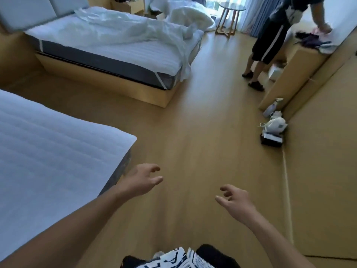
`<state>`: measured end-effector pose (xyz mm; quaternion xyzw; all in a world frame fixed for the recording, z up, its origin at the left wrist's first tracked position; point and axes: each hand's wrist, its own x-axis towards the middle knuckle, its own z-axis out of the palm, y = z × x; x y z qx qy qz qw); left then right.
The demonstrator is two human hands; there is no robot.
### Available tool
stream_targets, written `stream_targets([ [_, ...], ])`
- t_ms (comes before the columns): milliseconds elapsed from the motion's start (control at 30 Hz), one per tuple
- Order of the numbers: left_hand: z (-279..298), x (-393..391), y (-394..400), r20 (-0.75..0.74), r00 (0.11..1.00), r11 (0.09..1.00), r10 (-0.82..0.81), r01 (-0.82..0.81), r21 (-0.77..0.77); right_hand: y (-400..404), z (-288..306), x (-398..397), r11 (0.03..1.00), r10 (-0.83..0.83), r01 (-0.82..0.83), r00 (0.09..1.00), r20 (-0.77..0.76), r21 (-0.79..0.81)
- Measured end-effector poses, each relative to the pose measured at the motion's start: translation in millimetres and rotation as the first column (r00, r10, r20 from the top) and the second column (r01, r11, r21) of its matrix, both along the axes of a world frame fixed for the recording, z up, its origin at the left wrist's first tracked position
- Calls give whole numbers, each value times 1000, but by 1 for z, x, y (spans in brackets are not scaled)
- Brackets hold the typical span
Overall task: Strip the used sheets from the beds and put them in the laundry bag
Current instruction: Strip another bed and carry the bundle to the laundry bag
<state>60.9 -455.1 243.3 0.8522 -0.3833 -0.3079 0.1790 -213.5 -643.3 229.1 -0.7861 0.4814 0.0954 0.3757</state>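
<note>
A crumpled white sheet point(135, 29) lies loose across the far bed point(108, 53) and hangs over its foot corner toward the floor. The near bed point(48, 147) at the left shows only its quilted white mattress pad. More white bedding point(185, 16) is piled on the floor beyond the far bed. My left hand point(144, 179) and my right hand point(235, 200) are stretched out over the wooden floor, fingers loosely spread, holding nothing. No laundry bag is in sight.
Another person point(274, 33) stands at the right, bent over a wooden counter point(301, 60) with clothes on it. A kettle, a spray bottle and a tissue box point(273, 126) sit on the floor by the right wall. A round side table point(229, 16) stands by the curtains.
</note>
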Motion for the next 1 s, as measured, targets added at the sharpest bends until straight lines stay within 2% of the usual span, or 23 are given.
stream_targets([
  [100, 4, 46, -84, 19, 997, 997, -72, 72, -36, -65, -8, 48, 1000, -25, 25, 1000, -4, -10],
  [233, -20, 112, -180, 75, 987, 990, -140, 139, 11, -167, -36, 129, 995, -8, 7, 1000, -10, -98],
  [333, -34, 170, -238, 67, 993, 992, -97, 91, 85, -250, -49, 199, 997, 28, -27, 1000, 13, -75],
  [467, -22, 247, -305, 108, 993, 987, -47, 29, 156, -347, -34, 300, 991, 123, -122, 992, 19, -49],
  [667, -1, 372, -404, 102, 988, 990, 119, -126, 60, -464, -12, 447, 983, 179, -174, 980, 86, -63],
  [800, -29, 456, -476, 79, 987, 988, 138, -142, 55, -529, -30, 530, 981, 192, -188, 977, 90, -48],
  [1000, -48, 585, -596, 18, 998, 994, 60, -61, 86, -628, -40, 636, 987, 160, -161, 987, -27, -22],
])
